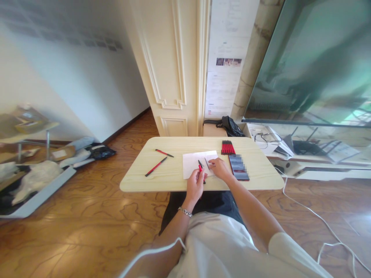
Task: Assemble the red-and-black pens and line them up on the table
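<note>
My left hand point(196, 182) is closed around a red and black pen point(200, 168), held over a white sheet of paper point(189, 160). A short dark piece shows at the far end of that pen; whether it is part of it I cannot tell. To the right, my right hand point(218, 168) has its fingers curled at a thin dark stick that looks like a pen refill point(206, 163), its fingertips against the stick's side. Two more red and black pens, one upper point(164, 153) and one lower point(155, 166), lie apart on the table's left part.
On the pale wooden table point(136, 181), several red and black pens point(227, 147) lie in a neat row at the back right. Just in front of them is a phone point(239, 167). A black bag point(230, 126) sits beyond the far edge. A white cable point(313, 212) trails across the floor.
</note>
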Demonstrator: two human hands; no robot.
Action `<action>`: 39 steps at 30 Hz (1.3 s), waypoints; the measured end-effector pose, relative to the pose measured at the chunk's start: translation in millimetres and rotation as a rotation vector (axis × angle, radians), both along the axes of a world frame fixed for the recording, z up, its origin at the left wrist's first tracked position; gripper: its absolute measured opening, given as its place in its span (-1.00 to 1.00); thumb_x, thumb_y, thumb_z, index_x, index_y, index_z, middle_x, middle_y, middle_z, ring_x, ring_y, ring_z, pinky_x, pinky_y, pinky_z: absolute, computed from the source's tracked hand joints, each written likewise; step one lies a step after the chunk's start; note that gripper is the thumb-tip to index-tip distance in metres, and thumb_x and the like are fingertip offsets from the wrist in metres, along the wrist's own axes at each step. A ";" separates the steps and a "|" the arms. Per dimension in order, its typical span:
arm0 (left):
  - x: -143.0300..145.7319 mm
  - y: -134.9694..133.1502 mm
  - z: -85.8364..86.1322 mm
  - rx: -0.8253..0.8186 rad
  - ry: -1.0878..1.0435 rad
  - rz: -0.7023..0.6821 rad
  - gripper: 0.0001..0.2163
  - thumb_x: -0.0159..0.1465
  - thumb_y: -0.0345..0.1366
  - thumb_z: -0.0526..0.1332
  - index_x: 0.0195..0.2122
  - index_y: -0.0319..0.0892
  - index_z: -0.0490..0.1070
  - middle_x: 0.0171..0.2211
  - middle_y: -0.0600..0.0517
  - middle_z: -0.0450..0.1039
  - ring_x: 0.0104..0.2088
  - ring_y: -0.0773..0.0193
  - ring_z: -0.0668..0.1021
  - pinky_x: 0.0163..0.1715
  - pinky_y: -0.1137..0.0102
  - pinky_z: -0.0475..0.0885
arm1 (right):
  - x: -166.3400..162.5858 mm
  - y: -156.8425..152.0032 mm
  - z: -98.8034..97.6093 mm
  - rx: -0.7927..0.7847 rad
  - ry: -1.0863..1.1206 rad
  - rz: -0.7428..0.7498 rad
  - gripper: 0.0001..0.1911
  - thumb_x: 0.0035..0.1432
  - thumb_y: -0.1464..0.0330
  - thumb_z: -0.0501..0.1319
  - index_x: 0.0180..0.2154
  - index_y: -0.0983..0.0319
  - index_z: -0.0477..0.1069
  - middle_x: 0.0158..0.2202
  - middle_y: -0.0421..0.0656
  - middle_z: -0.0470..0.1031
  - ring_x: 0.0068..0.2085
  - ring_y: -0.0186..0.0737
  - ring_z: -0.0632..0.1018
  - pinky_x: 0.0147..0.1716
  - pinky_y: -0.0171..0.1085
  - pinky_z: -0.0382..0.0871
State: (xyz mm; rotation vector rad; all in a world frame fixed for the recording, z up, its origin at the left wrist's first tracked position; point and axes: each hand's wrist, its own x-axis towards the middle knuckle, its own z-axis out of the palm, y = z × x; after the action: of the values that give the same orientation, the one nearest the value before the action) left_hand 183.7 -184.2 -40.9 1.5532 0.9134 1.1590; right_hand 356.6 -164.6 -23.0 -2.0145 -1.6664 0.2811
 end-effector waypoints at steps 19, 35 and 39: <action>-3.8 -5.5 2.0 0.134 0.133 -0.065 -0.68 0.31 -0.06 0.05 -0.15 -0.18 0.40 -0.37 -0.03 0.53 -0.37 0.27 0.55 -0.33 0.41 0.42 | -14.4 -8.5 6.0 0.138 0.530 0.112 -0.71 0.16 0.23 0.06 -0.36 0.28 0.44 -0.52 -0.20 0.42 -0.47 -0.32 0.43 -0.45 -0.38 0.27; -5.1 -6.8 4.2 0.267 0.285 -0.063 -0.71 0.33 -0.12 0.04 -0.11 -0.16 0.43 -0.28 -0.05 0.54 -0.30 0.21 0.56 -0.24 0.37 0.42 | -14.6 -42.8 43.1 0.228 0.310 0.315 -0.80 0.14 0.39 0.17 -0.23 0.21 0.54 -0.25 -0.11 0.55 -0.25 -0.26 0.51 -0.20 -0.30 0.34; -5.0 -5.8 2.0 0.302 0.306 -0.051 -0.71 0.33 -0.12 0.05 -0.11 -0.16 0.44 -0.27 -0.05 0.54 -0.29 0.21 0.56 -0.22 0.36 0.43 | -15.9 -46.8 53.2 0.228 0.233 0.340 -0.84 0.14 0.42 0.18 -0.28 0.21 0.54 -0.28 -0.14 0.56 -0.23 -0.24 0.53 -0.19 -0.31 0.33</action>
State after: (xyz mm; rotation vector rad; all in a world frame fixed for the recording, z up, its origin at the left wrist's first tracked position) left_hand 178.7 -190.0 -38.9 2.0286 0.9189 1.0763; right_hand 340.7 -211.5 30.1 -1.4706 -1.7932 0.4063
